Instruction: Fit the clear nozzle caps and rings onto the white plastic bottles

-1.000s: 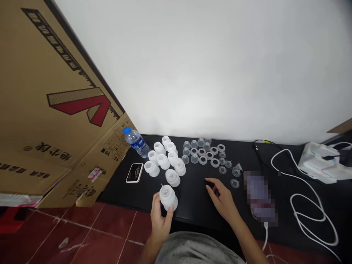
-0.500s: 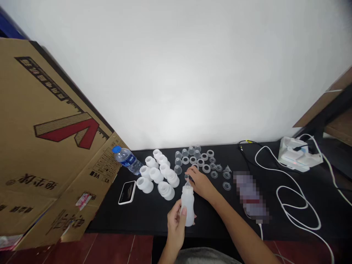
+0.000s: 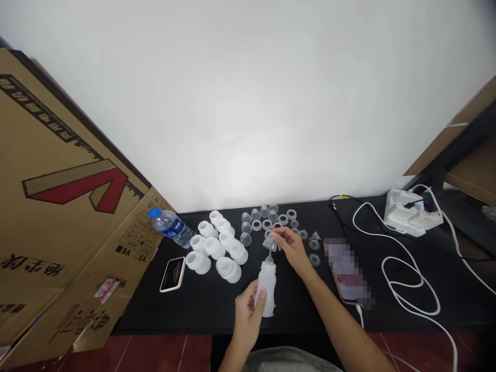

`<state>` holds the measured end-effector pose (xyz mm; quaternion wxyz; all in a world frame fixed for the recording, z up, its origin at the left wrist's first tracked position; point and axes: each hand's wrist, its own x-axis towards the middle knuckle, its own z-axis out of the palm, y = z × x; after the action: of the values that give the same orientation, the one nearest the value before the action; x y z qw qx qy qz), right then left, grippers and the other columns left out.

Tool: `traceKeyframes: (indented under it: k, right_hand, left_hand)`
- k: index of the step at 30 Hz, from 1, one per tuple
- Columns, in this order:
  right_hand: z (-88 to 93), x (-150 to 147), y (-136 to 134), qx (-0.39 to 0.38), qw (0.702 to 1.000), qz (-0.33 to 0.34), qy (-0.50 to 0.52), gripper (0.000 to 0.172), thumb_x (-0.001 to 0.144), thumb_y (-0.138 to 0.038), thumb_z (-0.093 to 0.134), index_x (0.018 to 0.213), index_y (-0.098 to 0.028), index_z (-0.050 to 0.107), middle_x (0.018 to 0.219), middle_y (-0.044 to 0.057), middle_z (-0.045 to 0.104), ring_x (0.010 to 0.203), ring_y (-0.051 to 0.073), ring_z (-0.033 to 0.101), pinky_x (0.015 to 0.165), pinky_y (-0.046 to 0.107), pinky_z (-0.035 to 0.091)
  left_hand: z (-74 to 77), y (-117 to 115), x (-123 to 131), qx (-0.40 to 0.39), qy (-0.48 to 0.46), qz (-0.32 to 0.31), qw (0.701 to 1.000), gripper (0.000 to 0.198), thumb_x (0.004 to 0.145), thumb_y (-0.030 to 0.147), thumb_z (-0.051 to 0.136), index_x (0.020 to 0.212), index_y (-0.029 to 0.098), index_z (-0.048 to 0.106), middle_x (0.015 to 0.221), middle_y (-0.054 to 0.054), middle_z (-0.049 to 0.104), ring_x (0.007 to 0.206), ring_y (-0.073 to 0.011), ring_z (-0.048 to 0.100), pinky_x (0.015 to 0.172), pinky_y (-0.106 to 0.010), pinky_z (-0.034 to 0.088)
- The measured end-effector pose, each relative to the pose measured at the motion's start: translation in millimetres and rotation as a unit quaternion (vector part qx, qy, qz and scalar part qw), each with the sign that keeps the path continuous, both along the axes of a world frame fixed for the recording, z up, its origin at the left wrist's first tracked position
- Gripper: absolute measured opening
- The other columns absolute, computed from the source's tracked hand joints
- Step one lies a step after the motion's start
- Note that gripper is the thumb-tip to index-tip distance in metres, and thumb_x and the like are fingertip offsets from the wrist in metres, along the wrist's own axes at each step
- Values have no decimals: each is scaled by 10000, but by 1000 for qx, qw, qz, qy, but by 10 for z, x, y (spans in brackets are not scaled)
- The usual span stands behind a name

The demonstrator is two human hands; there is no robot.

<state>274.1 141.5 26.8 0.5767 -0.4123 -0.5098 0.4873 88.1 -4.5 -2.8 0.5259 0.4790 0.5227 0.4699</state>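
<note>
My left hand (image 3: 248, 304) is wrapped round a frosted white baby bottle (image 3: 267, 289), which stands nearly upright near the table's front. A clear pointed nipple (image 3: 269, 257) rises from the bottle's mouth. Above that nipple, my right hand (image 3: 293, 249) pinches a clear domed bottle cap (image 3: 270, 242) by its side. Whether the cap touches the nipple I cannot tell. Just beyond the right hand lie several clear rings (image 3: 267, 225), flat nipples (image 3: 314, 259) and more domed caps (image 3: 255, 214). To the left stand several white bottles (image 3: 212, 248), some with rings and nipples on top.
A water bottle (image 3: 172, 227) with a blue cap leans at the left, with a white-edged phone (image 3: 172, 274) in front. A cardboard box (image 3: 70, 206) stands further left. On the right are a pixelated phone (image 3: 346, 271), white cables (image 3: 408, 305) and a power strip (image 3: 408, 214).
My right hand has lifted a clear domed cap from near the parts on the table and brought it above the bottle's nipple. My left hand still holds the bottle. The view has shifted slightly.
</note>
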Motion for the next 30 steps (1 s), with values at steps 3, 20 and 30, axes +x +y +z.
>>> traceKeyframes:
  k: [3, 20, 30]
  right_hand:
    - [7, 13, -13, -1, 1000, 4, 7, 382, 947, -592, 773, 1027, -218, 783, 908, 37, 722, 677, 155, 561, 602, 280, 462]
    - [-109, -32, -359, -60, 972, 225, 17, 854, 791, -423, 977, 1492, -342, 496, 1267, 60, 669, 1019, 215, 709, 867, 363, 582]
    - [-299, 84, -909, -13, 998, 37, 51, 543, 947, -473, 824, 1383, -328, 536, 1251, 80, 669, 1093, 237, 677, 814, 346, 611]
  left_hand:
    - [24, 11, 9, -10, -25, -8, 1000, 628, 960, 690, 690, 1282, 156, 760, 933, -96, 788, 685, -208, 721, 581, -290, 657]
    - [118, 85, -44, 25, -91, -2, 996, 773, 872, 506, 872, 1531, 259, 553, 1365, -180, 748, 1131, -351, 803, 966, -469, 672]
    - [6, 35, -62, 96, 43, 1, 994, 519, 914, 396, 831, 1375, 237, 654, 1357, -152, 731, 1233, -328, 745, 1028, -452, 639]
